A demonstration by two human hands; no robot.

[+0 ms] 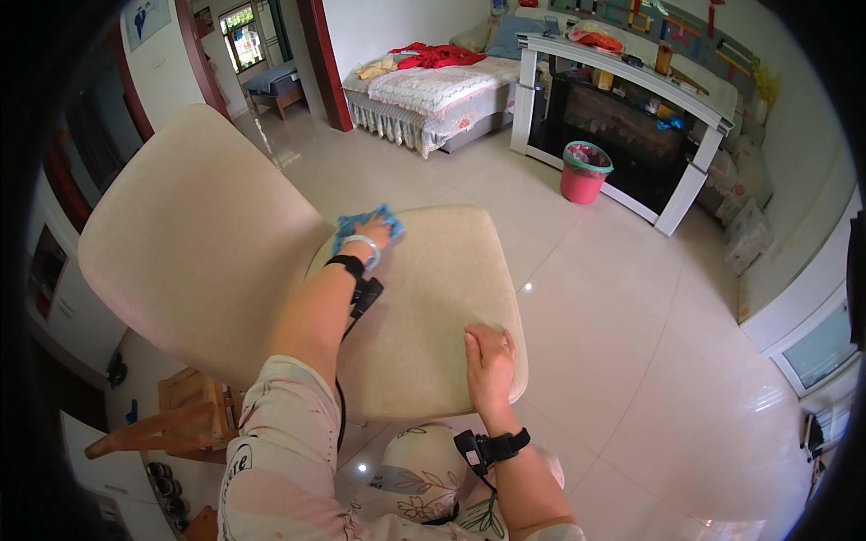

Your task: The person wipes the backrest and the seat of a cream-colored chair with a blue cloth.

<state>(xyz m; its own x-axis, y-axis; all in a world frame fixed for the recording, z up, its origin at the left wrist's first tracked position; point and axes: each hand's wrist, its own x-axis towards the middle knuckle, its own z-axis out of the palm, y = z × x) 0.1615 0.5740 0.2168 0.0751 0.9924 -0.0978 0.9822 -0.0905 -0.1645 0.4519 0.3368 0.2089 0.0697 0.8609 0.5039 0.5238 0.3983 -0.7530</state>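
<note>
A beige upholstered chair stands in front of me, its backrest point(196, 250) on the left and its seat point(426, 297) to the right. My left hand point(373, 233) presses a blue cloth point(348, 226) onto the seat's far edge, close to the backrest. That wrist carries a pale bangle point(371, 251) and a black strap with a small device point(365, 297). Resting on the near right part of the seat is my right hand point(490, 358), its fingers curled and no object visible in it. Another black strapped device point(490, 450) sits on the right wrist.
A wooden stool or chair point(189, 412) is at the lower left, near several round dark items point(166, 483). Across the tiled floor point(609, 324) are a pink lined bin point(585, 179), a white fireplace-style cabinet point(622, 61) and a bed point(433, 95) with red fabric point(440, 56).
</note>
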